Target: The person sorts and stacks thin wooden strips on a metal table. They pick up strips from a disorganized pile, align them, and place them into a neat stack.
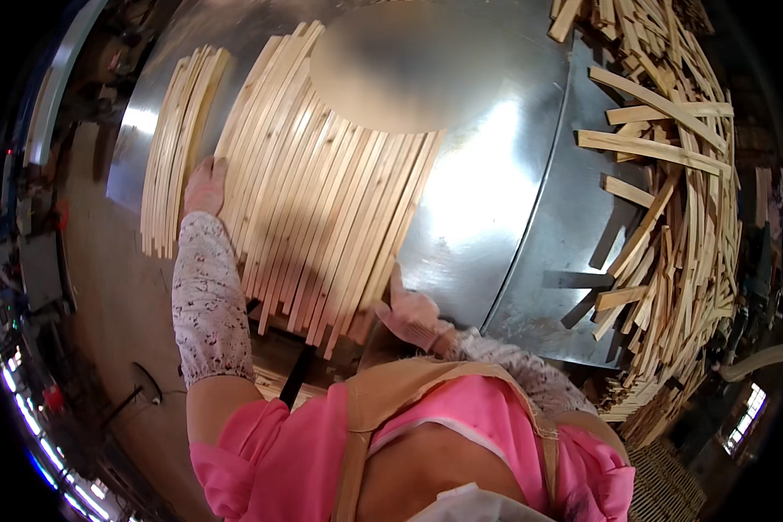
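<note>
A wide row of pale wooden strips lies side by side on a shiny metal table, their near ends uneven and jutting past its front edge. To its left sits a narrower group of strips. My left hand rests in the gap between the two, fingers stretched out against the wide row's left side. By the row's near right corner is my right hand, its thumb and fingers apart, touching or very close to the outermost strip. A blurred oval hides the far part of the row.
A big, tangled heap of loose wooden strips covers the table's right side, several pieces sticking out leftward. A seam runs across the metal top. Bare floor shows at left, with a dark round-ended stand.
</note>
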The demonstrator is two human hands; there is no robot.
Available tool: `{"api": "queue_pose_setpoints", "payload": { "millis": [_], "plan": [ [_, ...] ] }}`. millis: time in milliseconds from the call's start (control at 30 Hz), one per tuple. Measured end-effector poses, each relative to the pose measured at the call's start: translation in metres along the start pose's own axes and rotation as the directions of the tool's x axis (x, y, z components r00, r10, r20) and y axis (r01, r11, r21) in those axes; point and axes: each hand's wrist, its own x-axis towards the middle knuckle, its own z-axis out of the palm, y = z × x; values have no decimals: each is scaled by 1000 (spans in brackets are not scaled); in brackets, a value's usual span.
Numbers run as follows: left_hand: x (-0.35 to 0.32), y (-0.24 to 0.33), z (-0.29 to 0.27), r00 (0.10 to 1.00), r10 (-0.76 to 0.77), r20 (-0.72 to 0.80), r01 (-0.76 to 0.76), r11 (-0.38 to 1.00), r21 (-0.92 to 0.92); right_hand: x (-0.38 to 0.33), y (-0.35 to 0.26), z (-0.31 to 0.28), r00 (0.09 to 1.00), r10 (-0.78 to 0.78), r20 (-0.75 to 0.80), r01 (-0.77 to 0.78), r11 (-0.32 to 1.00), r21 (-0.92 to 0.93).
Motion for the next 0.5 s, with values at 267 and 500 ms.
{"api": "queue_pose_setpoints", "payload": {
  "millis": [267,500],
  "plan": [
    [-18,17,-48,946,-128,299,201,952,-229,17,9,-20,959,-25,-281,79,980,182],
    [-67,17,-22,936,-183,299,276,912,-305,63,-6,-98,924,138,-357,-6,938,346]
  ]
}}
